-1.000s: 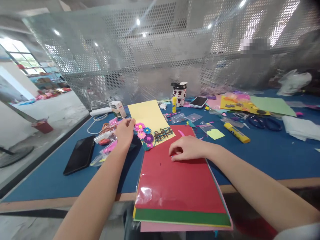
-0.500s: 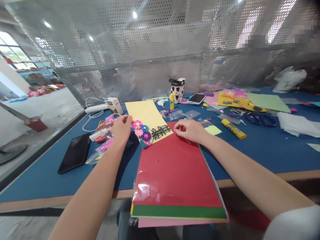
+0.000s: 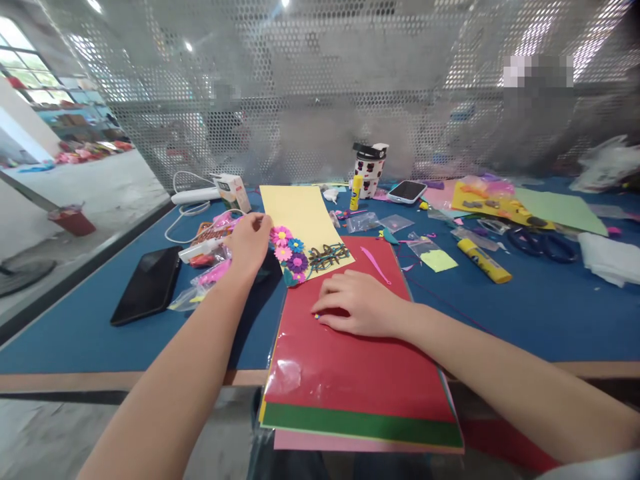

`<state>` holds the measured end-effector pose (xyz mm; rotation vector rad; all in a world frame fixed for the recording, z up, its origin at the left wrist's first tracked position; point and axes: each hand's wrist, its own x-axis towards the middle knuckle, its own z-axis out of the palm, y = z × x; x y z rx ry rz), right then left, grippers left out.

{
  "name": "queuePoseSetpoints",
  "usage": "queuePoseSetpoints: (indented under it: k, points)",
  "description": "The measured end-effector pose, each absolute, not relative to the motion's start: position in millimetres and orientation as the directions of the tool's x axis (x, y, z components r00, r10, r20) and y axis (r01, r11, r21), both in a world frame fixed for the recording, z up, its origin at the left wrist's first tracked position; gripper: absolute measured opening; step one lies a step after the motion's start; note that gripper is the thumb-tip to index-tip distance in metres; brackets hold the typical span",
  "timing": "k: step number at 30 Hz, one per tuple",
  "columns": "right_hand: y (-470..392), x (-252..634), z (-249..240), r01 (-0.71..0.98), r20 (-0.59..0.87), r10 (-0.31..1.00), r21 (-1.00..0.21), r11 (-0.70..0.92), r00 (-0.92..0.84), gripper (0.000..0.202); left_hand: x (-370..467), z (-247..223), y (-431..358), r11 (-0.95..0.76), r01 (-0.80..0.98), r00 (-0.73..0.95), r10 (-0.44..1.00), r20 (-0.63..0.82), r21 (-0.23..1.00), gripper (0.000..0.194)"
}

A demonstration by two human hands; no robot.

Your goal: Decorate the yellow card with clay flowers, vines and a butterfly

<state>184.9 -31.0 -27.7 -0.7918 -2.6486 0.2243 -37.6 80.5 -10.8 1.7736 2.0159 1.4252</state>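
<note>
A pale yellow sheet carries pink, blue and purple flowers and a dark looped twig shape. Its lower part overlaps a plastic-covered stack of coloured sheets, red on top. Beside the yellow sheet's left edge is my left hand, fingers curled and tips pressed together; what they hold, if anything, is hidden. My right hand rests over the red sheet, with thumb and index finger closed on a tiny coloured piece. A thin pink strip lies just above that hand.
On the left are a black phone, plastic bags and a small box. Behind stand a glue stick and a patterned cup. To the right lie a yellow tube, scissors and white tissue.
My right hand has moved down and left across the red sheet to the tiny piece, uncovering the pink strip. My left hand stays by the yellow sheet. The view has shifted slightly.
</note>
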Motion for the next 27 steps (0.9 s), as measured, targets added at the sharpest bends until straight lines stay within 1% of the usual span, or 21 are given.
queuePoseSetpoints:
  k: [4, 6, 8, 10, 11, 12, 14, 15, 17, 18, 20, 22, 24, 25, 27]
  points:
    - [-31, 185, -28, 0.456, 0.29, 0.52, -0.261, 0.851, -0.804, 0.019, -39, -12, 81, -0.121, 0.729, -0.316, 0.814, 0.487, 0.674, 0.019]
    - [-31, 186, -27, 0.443, 0.285, 0.526, -0.31, 0.841, -0.801, 0.015, -40, -12, 81, -0.128, 0.734, -0.305, 0.816, 0.491, 0.667, 0.02]
    - [-28, 191, -26, 0.435, 0.295, 0.591, -0.453, 0.778, -0.751, 0.01, -41, -12, 81, -0.143, 0.739, -0.283, 0.821, 0.496, 0.659, 0.02]
    - [-21, 199, -23, 0.406, 0.305, 0.7, -0.639, 0.653, -0.646, 0.008, -42, -11, 81, -0.162, 0.74, -0.262, 0.825, 0.501, 0.653, 0.02]
    - [-17, 204, -22, 0.381, 0.304, 0.75, -0.713, 0.588, -0.587, 0.008, -42, -11, 80, -0.172, 0.737, -0.252, 0.827, 0.502, 0.654, 0.02]
    - [-11, 210, -22, 0.362, 0.299, 0.797, -0.769, 0.527, -0.525, 0.009, -42, -11, 80, -0.182, 0.733, -0.244, 0.829, 0.503, 0.655, 0.02]
    - [0, 220, -22, 0.342, 0.319, 0.853, -0.814, 0.469, -0.413, 0.011, -43, -10, 80, -0.2, 0.722, -0.232, 0.831, 0.505, 0.662, 0.021]
    - [5, 224, -23, 0.346, 0.352, 0.861, -0.807, 0.478, -0.367, 0.012, -44, -10, 80, -0.209, 0.717, -0.228, 0.831, 0.507, 0.665, 0.022]
    - [11, 229, -25, 0.361, 0.377, 0.861, -0.793, 0.491, -0.342, 0.012, -45, -10, 80, -0.226, 0.704, -0.224, 0.829, 0.513, 0.673, 0.023]
    - [11, 229, -26, 0.37, 0.376, 0.854, -0.782, 0.501, -0.36, 0.011, -45, -10, 80, -0.233, 0.699, -0.222, 0.828, 0.515, 0.677, 0.023]
    - [7, 224, -27, 0.387, 0.358, 0.812, -0.743, 0.546, -0.461, 0.01, -46, -11, 81, -0.243, 0.689, -0.219, 0.829, 0.515, 0.683, 0.023]
    - [-2, 216, -27, 0.399, 0.331, 0.723, -0.66, 0.637, -0.606, 0.011, -47, -11, 82, -0.244, 0.681, -0.222, 0.83, 0.512, 0.69, 0.023]
    - [-12, 207, -26, 0.421, 0.297, 0.645, -0.557, 0.716, -0.704, 0.013, -48, -12, 84, -0.241, 0.673, -0.233, 0.828, 0.51, 0.699, 0.024]
    - [-16, 203, -26, 0.447, 0.279, 0.631, -0.506, 0.737, -0.724, 0.015, -48, -13, 85, -0.24, 0.669, -0.241, 0.826, 0.51, 0.704, 0.024]
    - [-21, 197, -27, 0.523, 0.252, 0.645, -0.411, 0.747, -0.722, 0.019, -49, -14, 88, -0.239, 0.663, -0.252, 0.821, 0.513, 0.709, 0.023]
